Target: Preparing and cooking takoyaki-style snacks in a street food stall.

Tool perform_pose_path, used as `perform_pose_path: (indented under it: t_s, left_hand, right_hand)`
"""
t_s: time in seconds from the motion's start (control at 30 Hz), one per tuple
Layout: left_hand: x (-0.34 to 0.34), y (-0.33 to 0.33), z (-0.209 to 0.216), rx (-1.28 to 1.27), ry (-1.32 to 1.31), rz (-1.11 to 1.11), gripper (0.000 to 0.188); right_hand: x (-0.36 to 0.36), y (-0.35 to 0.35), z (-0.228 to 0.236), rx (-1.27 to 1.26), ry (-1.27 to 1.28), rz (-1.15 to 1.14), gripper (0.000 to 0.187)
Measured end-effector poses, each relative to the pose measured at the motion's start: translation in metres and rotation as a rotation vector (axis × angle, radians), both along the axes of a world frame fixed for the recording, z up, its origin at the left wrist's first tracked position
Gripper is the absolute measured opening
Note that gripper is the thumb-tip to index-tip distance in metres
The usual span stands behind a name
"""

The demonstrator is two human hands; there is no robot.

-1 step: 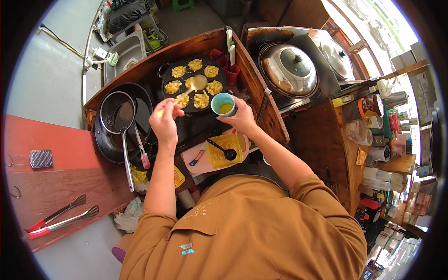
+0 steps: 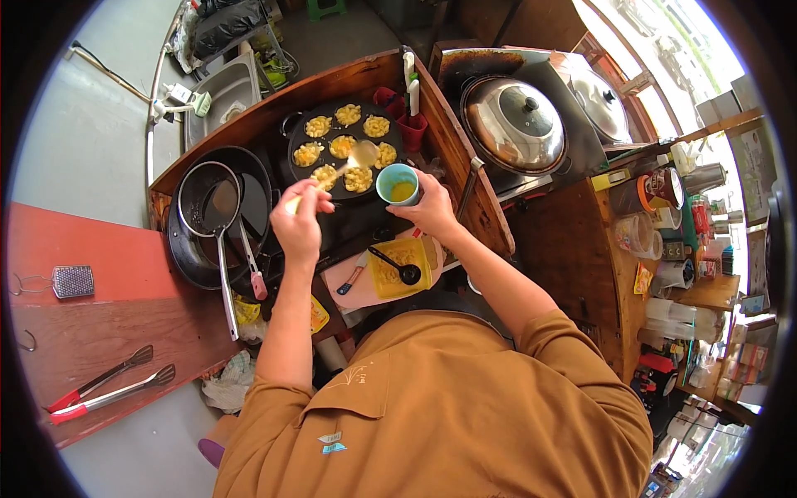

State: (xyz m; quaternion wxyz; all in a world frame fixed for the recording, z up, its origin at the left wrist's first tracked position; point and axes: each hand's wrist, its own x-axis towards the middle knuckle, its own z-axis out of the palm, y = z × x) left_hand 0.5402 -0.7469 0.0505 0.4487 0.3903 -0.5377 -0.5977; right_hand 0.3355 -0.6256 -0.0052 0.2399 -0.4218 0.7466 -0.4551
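Note:
My left hand (image 2: 297,220) is closed around the handle of a spoon (image 2: 328,180), whose bowl looks motion-blurred above a black pan (image 2: 296,176) with round hollows. Chunky yellow food (image 2: 342,147) sits in the hollows. Beside the pan's right edge, my right hand (image 2: 430,207) grips a light blue cup (image 2: 397,171), tilted so that yellow liquid shows inside. Nearer to me, a yellow tray (image 2: 388,289) holds pale food and a black ladle (image 2: 408,274). It rests on a pink board (image 2: 334,299) with a knife (image 2: 352,276).
Left of the pan, a strainer (image 2: 180,207) with a long handle lies across a large black wok (image 2: 177,257). A wooden wall (image 2: 461,158) edges the cooking area on the right, with a lidded pot (image 2: 513,120) beyond it. Tongs (image 2: 108,397) hang at far left.
The spoon has moved right and slightly toward me, off the middle hollow, which now shows uncovered. My left hand has shifted a little with it. My right hand and the cup stay nearly still.

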Motion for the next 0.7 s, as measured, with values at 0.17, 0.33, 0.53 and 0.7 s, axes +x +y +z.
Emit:
perform_pose_path:
  t_s: [0.17, 0.33, 0.53, 0.7]
  left_hand:
    - [0.001, 0.044, 0.000, -0.618, -0.380, -0.252, 0.012]
    - [-0.015, 0.050, -0.025, -0.735, -0.415, -0.234, 0.011]
    - [-0.011, 0.044, -0.036, 0.124, -0.062, -0.113, 0.017]
    - [-0.001, 0.036, -0.032, 0.312, 0.072, -0.123, 0.016]
  right_hand:
    - [0.007, -0.002, 0.011, -0.162, 0.069, 0.057, 0.074]
    - [0.011, -0.008, 0.014, -0.219, 0.173, 0.114, 0.074]
    - [0.013, -0.009, 0.011, -0.148, 0.135, 0.102, 0.072]
    - [0.014, -0.010, 0.011, -0.095, 0.065, 0.071, 0.074]
